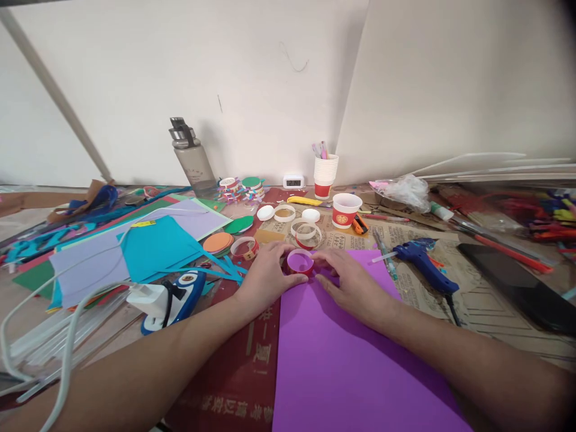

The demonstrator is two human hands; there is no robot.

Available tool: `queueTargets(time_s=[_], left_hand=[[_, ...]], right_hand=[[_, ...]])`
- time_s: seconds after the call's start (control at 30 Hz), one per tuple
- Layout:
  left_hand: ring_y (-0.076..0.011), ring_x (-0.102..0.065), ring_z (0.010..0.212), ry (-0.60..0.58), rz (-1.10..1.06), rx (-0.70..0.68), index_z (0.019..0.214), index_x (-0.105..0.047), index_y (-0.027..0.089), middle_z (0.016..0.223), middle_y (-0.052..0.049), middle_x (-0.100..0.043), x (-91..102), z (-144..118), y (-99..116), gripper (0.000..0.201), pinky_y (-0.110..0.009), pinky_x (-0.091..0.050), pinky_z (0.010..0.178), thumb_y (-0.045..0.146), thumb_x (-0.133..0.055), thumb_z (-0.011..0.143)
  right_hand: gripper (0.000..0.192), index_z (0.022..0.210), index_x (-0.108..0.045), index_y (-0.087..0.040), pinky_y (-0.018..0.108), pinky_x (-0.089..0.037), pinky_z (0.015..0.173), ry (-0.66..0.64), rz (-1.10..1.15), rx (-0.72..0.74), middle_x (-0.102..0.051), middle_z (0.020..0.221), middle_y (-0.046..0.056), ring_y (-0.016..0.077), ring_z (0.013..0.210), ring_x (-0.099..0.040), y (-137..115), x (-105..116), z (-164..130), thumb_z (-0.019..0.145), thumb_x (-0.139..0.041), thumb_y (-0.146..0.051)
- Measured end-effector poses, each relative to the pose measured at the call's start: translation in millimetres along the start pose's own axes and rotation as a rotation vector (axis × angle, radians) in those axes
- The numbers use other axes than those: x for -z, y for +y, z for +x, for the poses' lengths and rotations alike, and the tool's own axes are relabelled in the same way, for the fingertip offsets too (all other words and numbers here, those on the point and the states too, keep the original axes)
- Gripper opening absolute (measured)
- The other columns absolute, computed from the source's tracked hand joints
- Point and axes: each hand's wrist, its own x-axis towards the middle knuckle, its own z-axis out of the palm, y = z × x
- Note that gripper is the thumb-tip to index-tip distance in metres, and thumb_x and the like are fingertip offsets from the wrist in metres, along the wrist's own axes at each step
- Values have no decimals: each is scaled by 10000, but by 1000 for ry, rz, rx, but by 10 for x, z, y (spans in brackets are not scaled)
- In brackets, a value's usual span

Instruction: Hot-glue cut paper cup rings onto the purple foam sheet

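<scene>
A ring cut from a paper cup (pixel 300 264), red outside with a pale rim, stands on the far end of a purple paper sheet (pixel 342 360). My left hand (pixel 269 275) curls round the ring's left side, its thumb along the near edge. From the right, my right hand (pixel 348 281) reaches the ring with its index fingertip at the rim and its thumb just below. Just beyond lie more cup rings (pixel 306 233). Another ring (pixel 245 248) is left of my left hand, by a stack of orange paper discs (pixel 218 243).
A blue glue gun (pixel 425 264) and black phone (pixel 517 285) lie on the right. Coloured paper sheets (pixel 157 240), a power strip (pixel 186 300) and white cable crowd the left. Behind stand a bottle (pixel 193 159), stacked paper cups (pixel 324 177), a single cup (pixel 345 210) and a clock (pixel 294 182).
</scene>
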Motion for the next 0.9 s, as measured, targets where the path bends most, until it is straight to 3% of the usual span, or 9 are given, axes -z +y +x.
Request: queueTargets(time_s=[0.2,0.63,0.9], left_hand=[[-264,-569,1061,-1,10,-1,1048,-666,212,1088,-62,-667,-16,11,-17,437,-398,-455,923,320,-832,658],[-262,-551,1093,-1,2,16,1106,-652,202,1140,-73,-653,-17,-16,-32,522,-395,-449,950,349,-846,643],[-252,-557,1082,-26,6,2,1046,-676,204,1125,-69,-648,2,5,-8,421,-387,-453,949,328,-824,671]], right_hand=[[391,1218,-538,-236,467,-427,1038,-11,-27,45,-593,1227,100,248,1194,-513,-22,-7,-14,844,-580,-132],[355,1213,-543,-227,442,-430,1023,-26,-17,-7,-599,1217,92,234,1170,-517,-6,-6,-23,871,-567,-136],[350,1203,-552,-224,439,-447,1004,-18,-17,-3,-605,1191,98,238,1152,-530,7,-15,-19,867,-570,-129]])
